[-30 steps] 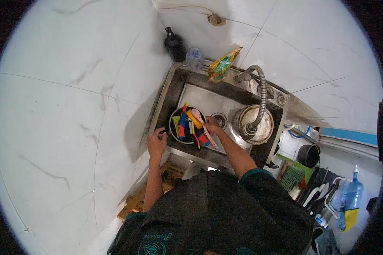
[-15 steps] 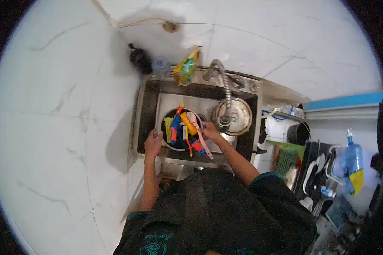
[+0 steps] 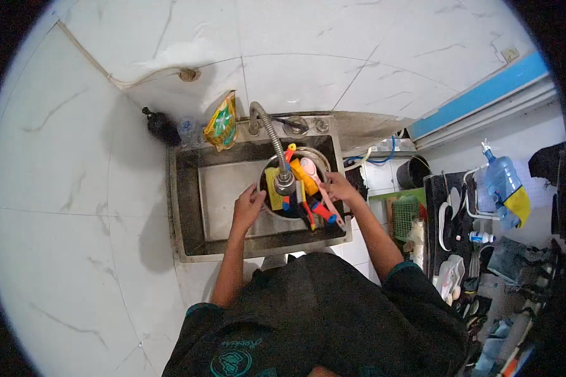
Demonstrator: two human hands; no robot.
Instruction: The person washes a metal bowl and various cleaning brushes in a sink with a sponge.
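Observation:
A round basin (image 3: 277,215) with a pale rim is between my two hands, at the right side of the sink (image 3: 226,235). My left hand (image 3: 249,204) grips its left rim; my right hand (image 3: 339,188) closes on the right rim, near a pink-handled brush (image 3: 327,198). Inside are a yellow sponge (image 3: 273,181), an orange-yellow item (image 3: 304,178) and several brightly coloured handled tools, one with a red and blue handle (image 3: 324,212). The flexible faucet (image 3: 277,135) hangs over the basin and hides part of its contents. A round lidded container (image 3: 316,152) is mostly hidden behind the basin.
On the sink's back ledge stand a yellow-green pouch (image 3: 221,125), a clear bottle (image 3: 188,132) and a black bundle (image 3: 161,127). A green basket (image 3: 407,217), a black bucket (image 3: 414,172) and a blue water jug (image 3: 504,179) are to the right.
Both hands have carried the basin from the sink's left part to its right side, under the faucet and over the lidded container. The camera view has shifted too.

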